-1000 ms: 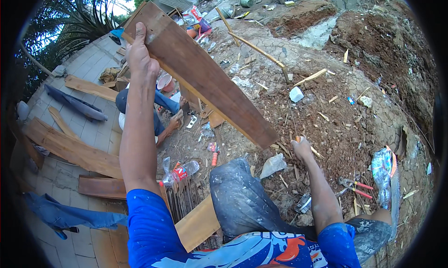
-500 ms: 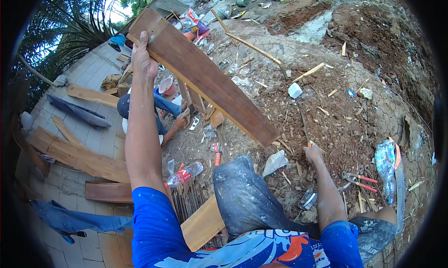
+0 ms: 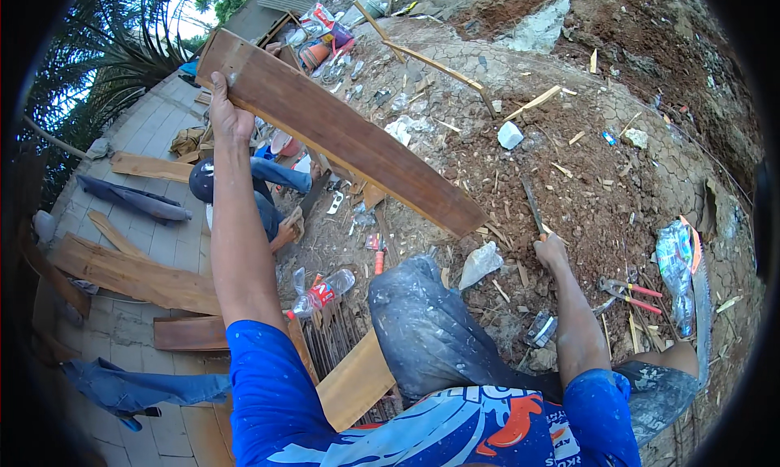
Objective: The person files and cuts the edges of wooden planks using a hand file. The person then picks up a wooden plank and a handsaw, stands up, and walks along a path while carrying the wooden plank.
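Observation:
My left hand grips the upper end of a long reddish-brown wooden board, which slants down to the right above the dirt. Lower on the right, my right hand is closed round the handle of a long, thin blade that points up and away, just beyond the board's lower end. Beneath the board are my grey, dust-smeared leg, a white lump and an orange-handled tool on the ground.
A co-worker in jeans crouches behind my left arm. Planks and jeans lie on pale paving. At right are red-handled pliers, a handsaw and dug earth; a plastic bottle lies by my leg.
The board's upper end has moved left and down with my left hand. My right hand and blade have shifted rightward, away from the board's lower end, and slightly upward.

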### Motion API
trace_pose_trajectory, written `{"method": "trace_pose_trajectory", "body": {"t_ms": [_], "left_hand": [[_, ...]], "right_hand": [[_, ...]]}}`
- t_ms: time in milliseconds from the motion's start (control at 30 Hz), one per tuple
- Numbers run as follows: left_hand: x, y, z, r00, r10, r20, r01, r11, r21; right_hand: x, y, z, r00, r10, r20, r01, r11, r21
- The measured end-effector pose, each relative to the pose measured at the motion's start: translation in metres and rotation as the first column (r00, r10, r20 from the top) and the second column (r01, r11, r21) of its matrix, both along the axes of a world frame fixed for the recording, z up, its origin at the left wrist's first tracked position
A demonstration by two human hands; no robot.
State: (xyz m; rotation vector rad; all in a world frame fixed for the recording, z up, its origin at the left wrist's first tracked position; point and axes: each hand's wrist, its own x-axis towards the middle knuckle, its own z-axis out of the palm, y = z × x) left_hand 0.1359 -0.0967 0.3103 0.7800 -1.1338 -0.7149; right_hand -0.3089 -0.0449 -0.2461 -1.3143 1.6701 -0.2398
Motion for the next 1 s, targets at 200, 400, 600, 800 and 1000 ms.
{"method": "trace_pose_trajectory", "body": {"t_ms": [200, 400, 600, 800, 1000], "left_hand": [[0.006, -0.002, -0.012, 0.999, -0.009, -0.032, 0.008, 1.000, -0.026], [0.009, 0.005, -0.007, 0.999, -0.044, -0.015, 0.044, 0.999, -0.010], [-0.015, 0.012, -0.005, 0.996, 0.006, -0.091, -0.004, 1.000, 0.025], [-0.045, 0.029, 0.003, 0.996, -0.082, -0.033, 0.082, 0.997, 0.000], [-0.079, 0.051, 0.008, 0.846, -0.533, 0.033, 0.530, 0.845, 0.066]], "right_hand": [[-0.002, 0.009, -0.011, 1.000, -0.005, -0.018, 0.003, 0.995, -0.096], [-0.003, 0.011, -0.007, 1.000, 0.016, 0.005, -0.015, 0.998, -0.061], [-0.003, 0.013, -0.014, 1.000, 0.029, -0.012, -0.030, 0.997, -0.071], [-0.009, 0.008, -0.030, 0.998, 0.064, -0.025, -0.066, 0.991, -0.113], [-0.008, 0.005, -0.025, 0.995, 0.096, -0.030, -0.099, 0.987, -0.124]]}}
